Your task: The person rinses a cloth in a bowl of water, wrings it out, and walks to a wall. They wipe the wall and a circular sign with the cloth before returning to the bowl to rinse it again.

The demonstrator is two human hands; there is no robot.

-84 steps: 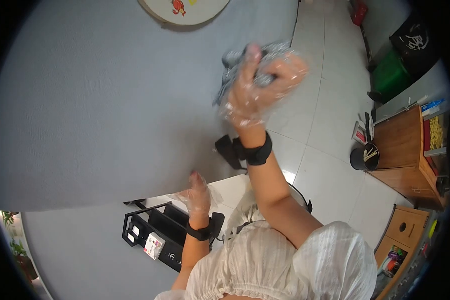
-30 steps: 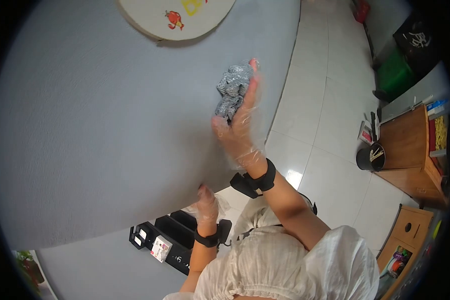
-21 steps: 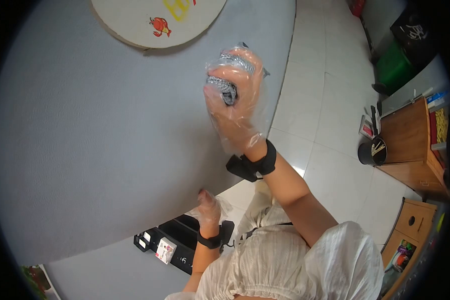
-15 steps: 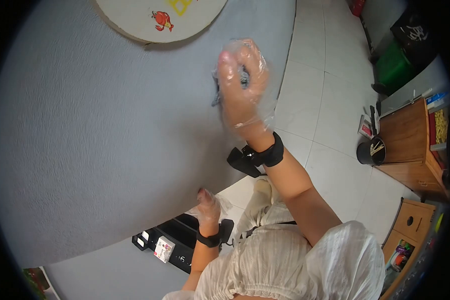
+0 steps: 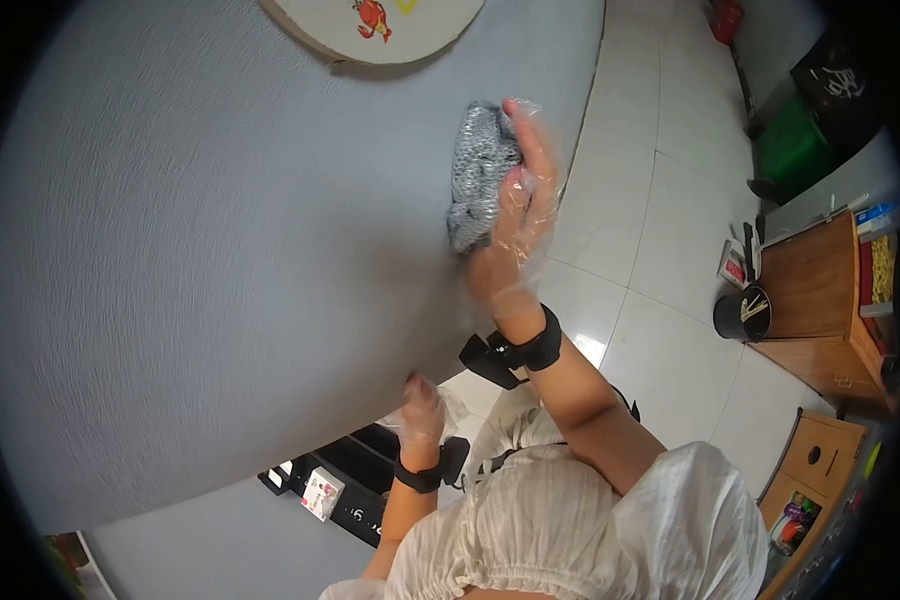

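Note:
A large round grey table (image 5: pixel 200 260) fills most of the view. My right hand (image 5: pixel 515 215), in a clear plastic glove, holds a silvery steel-wool scrubber (image 5: pixel 478 170) against the tabletop near its right edge. My left hand (image 5: pixel 425 405), also gloved, rests with its fingers on the table's near edge. Both wrists carry black bands.
A round white board with a red figure (image 5: pixel 375 25) lies at the far side of the table. Below the table edge stands a black rack (image 5: pixel 330 485). White floor tiles (image 5: pixel 660 250) stretch to the right, with a black bucket (image 5: pixel 740 315), wooden cabinets (image 5: pixel 820 310) and a green bin (image 5: pixel 790 145).
My right hand has turned from covering the scrubber to holding it flat at its side, shifting slightly right on the table. My left hand has stayed on the table edge.

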